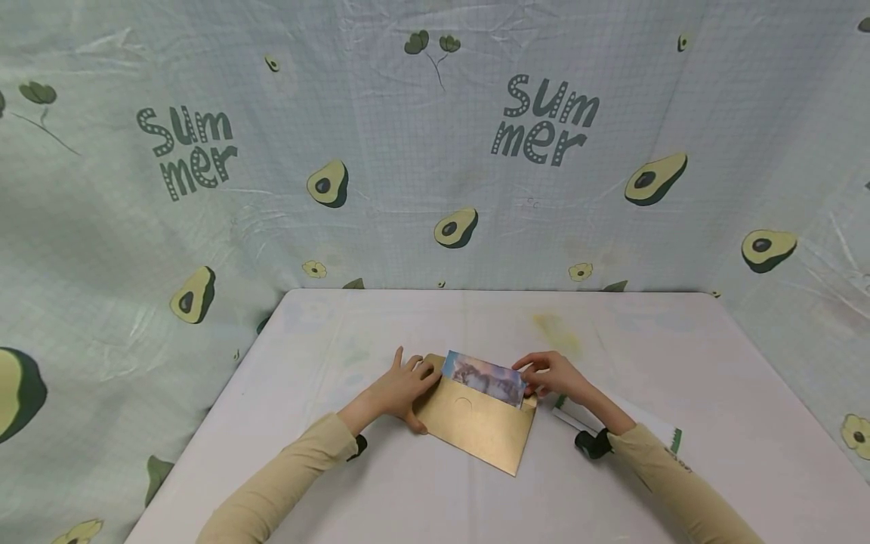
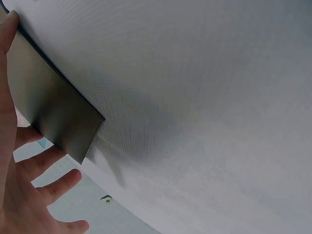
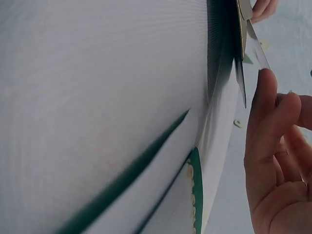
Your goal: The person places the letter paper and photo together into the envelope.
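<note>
A gold envelope (image 1: pixel 476 427) lies slantwise on the table, its left end in the grip of my left hand (image 1: pixel 405 387). In the left wrist view, the thumb is at one edge of the envelope (image 2: pixel 58 97) and the fingers (image 2: pixel 41 163) are at the opposite edge, some spread apart. A picture card (image 1: pixel 484 378) in blue and purple stands partly out of the envelope's top; its lower part is hidden. My right hand (image 1: pixel 553 374) pinches the card's right end. Thumb and finger meet on the thin card (image 3: pixel 258 48) in the right wrist view.
Under my right forearm lies a flat white item with green ends (image 1: pixel 669 438), partly covered by the arm. A black device (image 1: pixel 593 444) sits at my right wrist. The white table (image 1: pixel 381 317) meets a hanging cloth (image 1: pixel 381 136) printed with avocados.
</note>
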Demonstrator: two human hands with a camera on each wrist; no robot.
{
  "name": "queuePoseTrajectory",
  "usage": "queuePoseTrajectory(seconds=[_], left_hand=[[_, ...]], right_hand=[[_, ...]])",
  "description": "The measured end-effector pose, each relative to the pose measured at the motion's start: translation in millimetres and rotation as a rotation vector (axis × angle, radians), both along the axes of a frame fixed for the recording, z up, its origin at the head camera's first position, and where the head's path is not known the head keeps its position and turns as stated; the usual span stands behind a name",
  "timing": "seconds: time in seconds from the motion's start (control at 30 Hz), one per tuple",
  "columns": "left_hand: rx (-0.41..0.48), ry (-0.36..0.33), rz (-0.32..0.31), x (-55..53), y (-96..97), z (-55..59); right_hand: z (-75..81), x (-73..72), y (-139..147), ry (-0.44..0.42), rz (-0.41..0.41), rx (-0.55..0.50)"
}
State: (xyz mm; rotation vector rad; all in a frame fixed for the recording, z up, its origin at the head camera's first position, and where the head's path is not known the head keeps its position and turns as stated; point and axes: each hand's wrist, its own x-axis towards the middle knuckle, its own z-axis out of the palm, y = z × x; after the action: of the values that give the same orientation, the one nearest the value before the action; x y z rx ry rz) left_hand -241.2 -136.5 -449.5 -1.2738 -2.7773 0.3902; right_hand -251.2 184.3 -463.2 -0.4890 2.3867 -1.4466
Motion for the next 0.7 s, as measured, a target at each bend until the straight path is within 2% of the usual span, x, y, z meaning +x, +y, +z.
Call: queuePoseTrajectory(seconds=[0.47,0.7], left_hand=[[0.0,0.011,-0.008,0.0,0.0,0.3],[0.016,0.028,-0.026,-0.1,-0.1,-0.7]], right_hand=[[-0.6,0.9,-1.4,-0.034,0.135,0.026],[-3.6,1.5,-3.8,-0.04,0.16,0.043]])
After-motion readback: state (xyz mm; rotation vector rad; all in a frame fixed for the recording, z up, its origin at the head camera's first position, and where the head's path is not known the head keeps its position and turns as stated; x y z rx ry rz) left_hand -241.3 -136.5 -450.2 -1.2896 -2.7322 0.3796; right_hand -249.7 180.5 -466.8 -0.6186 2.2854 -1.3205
